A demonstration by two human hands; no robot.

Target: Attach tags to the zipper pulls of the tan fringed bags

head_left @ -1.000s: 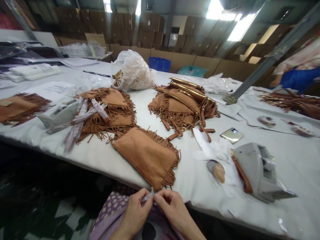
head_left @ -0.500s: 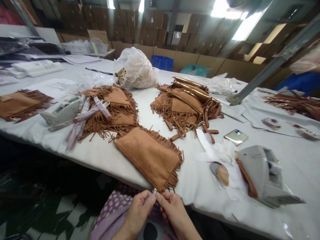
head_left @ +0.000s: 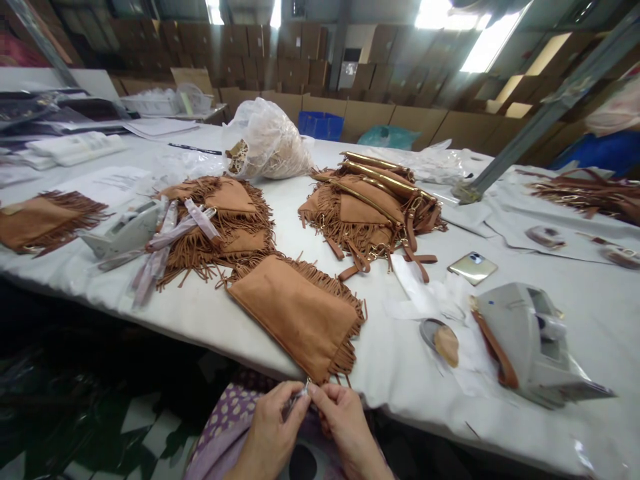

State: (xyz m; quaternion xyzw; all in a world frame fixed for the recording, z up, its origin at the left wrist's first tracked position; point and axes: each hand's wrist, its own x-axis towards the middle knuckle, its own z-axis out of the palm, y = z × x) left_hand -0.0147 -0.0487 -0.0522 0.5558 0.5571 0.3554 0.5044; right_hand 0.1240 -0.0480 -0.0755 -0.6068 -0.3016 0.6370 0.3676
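Observation:
A tan suede pouch with fringe [head_left: 295, 310] lies flat at the table's front edge, one corner pointing toward me. At that corner is a small shiny metal zipper pull [head_left: 309, 383]. My left hand [head_left: 274, 421] pinches there between thumb and forefinger, with a bit of clear, shiny material showing in its grip. Close against it, my right hand [head_left: 343, 415] pinches the same spot with thumb and fingers closed. Both hands are just off the table edge, above my lap. The fingertips partly hide the small piece between them.
Fringed pouches [head_left: 235, 207] lie behind left, and gold-edged bags with straps [head_left: 373, 203] behind right. Tape dispensers stand left [head_left: 125, 230] and right [head_left: 523, 333]. A phone [head_left: 473, 268], a round lid [head_left: 434, 333] and a metal post [head_left: 545, 120] are on the right.
My left hand has turned slightly, and shiny clear material now shows between its fingers. The right hand and the pouch stay nearly in place. The view has shifted slightly.

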